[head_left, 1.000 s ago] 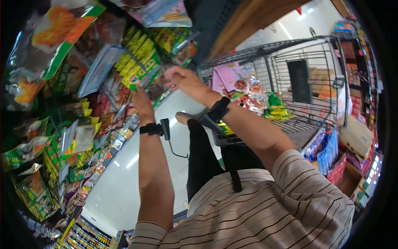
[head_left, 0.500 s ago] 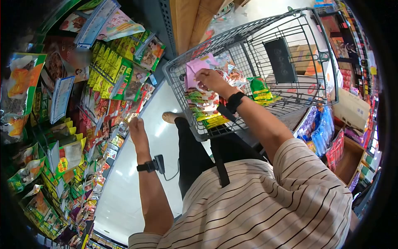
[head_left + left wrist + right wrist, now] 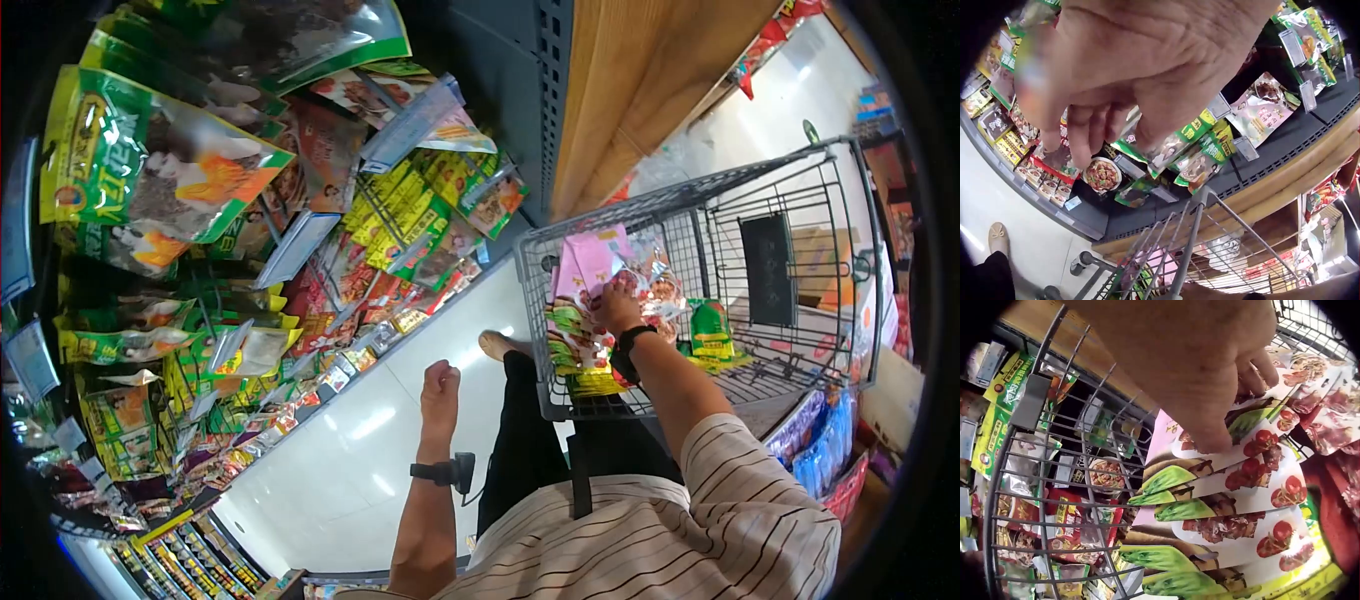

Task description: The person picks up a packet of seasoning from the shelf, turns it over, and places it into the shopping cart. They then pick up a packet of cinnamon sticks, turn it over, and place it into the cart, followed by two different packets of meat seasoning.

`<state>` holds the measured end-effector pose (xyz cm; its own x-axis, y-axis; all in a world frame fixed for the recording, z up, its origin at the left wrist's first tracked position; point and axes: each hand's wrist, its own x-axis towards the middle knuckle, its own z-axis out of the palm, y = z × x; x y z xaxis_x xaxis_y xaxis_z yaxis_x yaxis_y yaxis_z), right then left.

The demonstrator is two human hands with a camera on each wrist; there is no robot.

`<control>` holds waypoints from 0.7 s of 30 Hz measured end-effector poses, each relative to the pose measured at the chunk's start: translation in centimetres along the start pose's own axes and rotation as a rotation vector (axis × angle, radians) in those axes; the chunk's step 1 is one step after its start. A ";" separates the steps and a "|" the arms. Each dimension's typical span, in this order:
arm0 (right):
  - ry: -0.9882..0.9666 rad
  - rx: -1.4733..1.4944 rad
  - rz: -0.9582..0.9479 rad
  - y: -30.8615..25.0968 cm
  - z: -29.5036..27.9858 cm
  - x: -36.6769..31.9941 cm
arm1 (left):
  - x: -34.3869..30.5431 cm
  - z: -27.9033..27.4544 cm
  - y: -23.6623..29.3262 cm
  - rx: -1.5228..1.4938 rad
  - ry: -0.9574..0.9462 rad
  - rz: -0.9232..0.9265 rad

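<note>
My right hand (image 3: 617, 303) reaches down into the shopping cart (image 3: 550, 390). Its curled fingers and thumb pinch at a stack of food packets (image 3: 1229, 525) printed with tomatoes, greens and meat. A pink packet (image 3: 590, 258) lies beside that hand, and a green and yellow bag (image 3: 710, 328) sits further along the cart floor. My left hand (image 3: 440, 400) hangs over the aisle floor, its fingers loosely curled with nothing in them. In the left wrist view the same hand (image 3: 1154, 69) overlaps the packets on the shelf behind it.
Shelves of hanging snack bags (image 3: 170, 160) with price tags (image 3: 300, 245) fill the left side. A wooden shelf edge (image 3: 640, 100) runs above the cart's far corner. Blue bags (image 3: 825, 440) stand to the cart's right. My foot (image 3: 495, 345) is on the white floor.
Both hands were at the shelf's yellow and green bags a second ago. My right hand has moved into the cart, onto the packets. My left hand has drawn back from the shelf.
</note>
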<state>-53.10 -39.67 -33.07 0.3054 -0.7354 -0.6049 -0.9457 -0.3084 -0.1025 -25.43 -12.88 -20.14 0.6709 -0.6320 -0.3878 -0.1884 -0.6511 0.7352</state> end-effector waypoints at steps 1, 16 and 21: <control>0.017 0.015 0.009 -0.2 -0.1 -0.3 | -0.2 0.0 0.2 -0.009 -0.005 -0.016; 0.295 0.194 -0.273 1.3 -7.0 -5.1 | -4.4 0.0 3.5 -0.114 -0.029 -0.066; 0.247 0.602 -0.422 3.7 -11.4 -8.1 | -6.1 -0.5 6.5 -0.169 -0.014 0.061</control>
<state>-57.84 -41.73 -19.51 0.6024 -0.7635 -0.2326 -0.6196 -0.2637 -0.7393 -30.44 -13.06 -12.69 0.6519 -0.6747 -0.3461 -0.1045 -0.5320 0.8403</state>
